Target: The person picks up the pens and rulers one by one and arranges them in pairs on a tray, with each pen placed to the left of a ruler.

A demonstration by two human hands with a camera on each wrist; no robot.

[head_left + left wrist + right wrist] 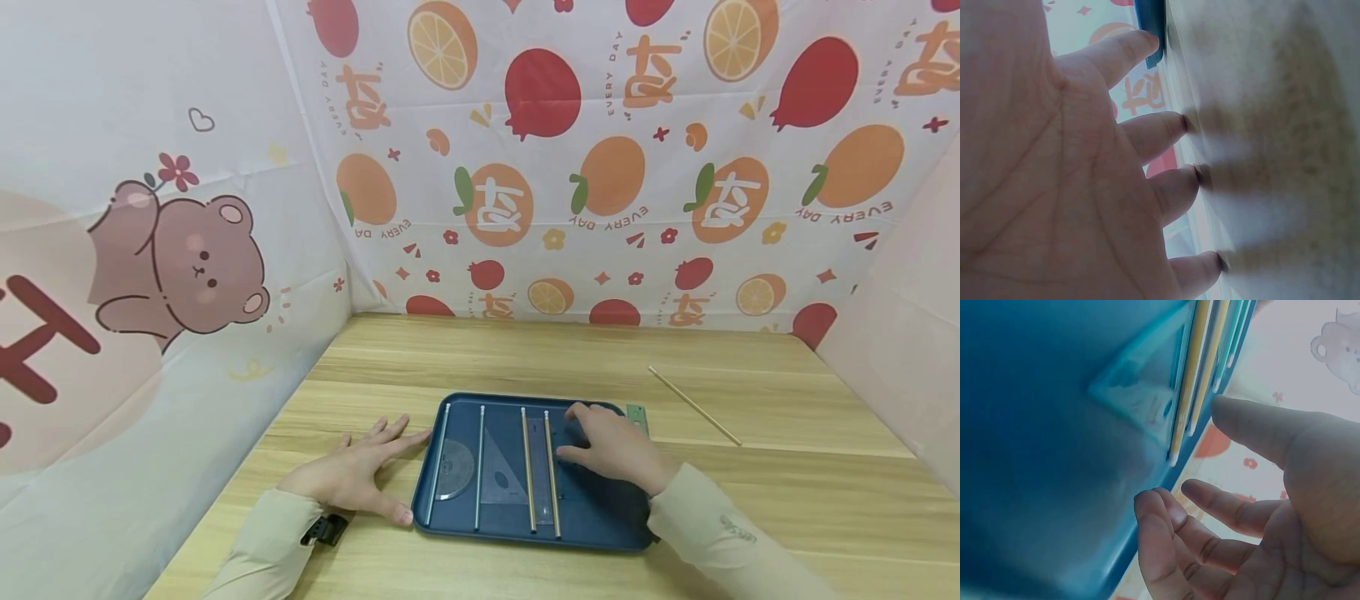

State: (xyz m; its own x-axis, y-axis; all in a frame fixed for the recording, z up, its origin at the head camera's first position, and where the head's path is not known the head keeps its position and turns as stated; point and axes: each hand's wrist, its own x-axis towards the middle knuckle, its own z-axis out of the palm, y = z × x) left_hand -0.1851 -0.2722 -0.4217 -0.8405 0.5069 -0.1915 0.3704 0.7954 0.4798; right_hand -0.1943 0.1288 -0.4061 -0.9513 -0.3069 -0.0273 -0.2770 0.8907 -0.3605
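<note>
A blue tray (pixel 600 529) holds two teal pencils (pixel 480 475) and two gold pencils (pixel 528 475), laid roughly parallel. A clear protractor (pixel 457 472), a clear set square (pixel 498 485) and a clear ruler (pixel 540 479) lie among them. My left hand (pixel 352 475) rests spread on the table, its thumb at the tray's near left corner. Over the tray's right part hovers my right hand (pixel 611 446), fingers loosely bent and holding nothing. Another set square (pixel 1141 394) lies beside the gold pencils in the right wrist view; my hand mostly hides it in the head view.
One more gold pencil (pixel 693 404) lies slantwise on the wooden table (pixel 810 475), right of the tray. A green strip (pixel 636 417) with markings shows at the tray's far right corner, partly behind my right hand. Printed cloth (pixel 555 183) hangs along the table's back edge.
</note>
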